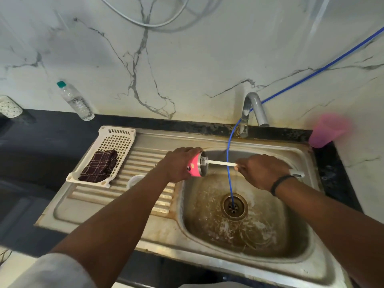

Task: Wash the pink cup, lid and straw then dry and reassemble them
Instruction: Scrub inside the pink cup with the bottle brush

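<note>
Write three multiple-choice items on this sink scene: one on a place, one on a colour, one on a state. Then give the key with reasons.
1. Where does the folded checked cloth lie?
A. in the white basket
B. in the sink basin
C. on the tap

2. What colour is the thin hose running into the drain?
A. red
B. blue
C. green

3. What is the right hand doing?
A. resting open
B. turning the tap
C. gripping the brush pushed into the pink cup

Key: 1 A, cloth sits inside the basket; 2 B, hose is blue; 3 C, fingers curl round the handle.
</note>
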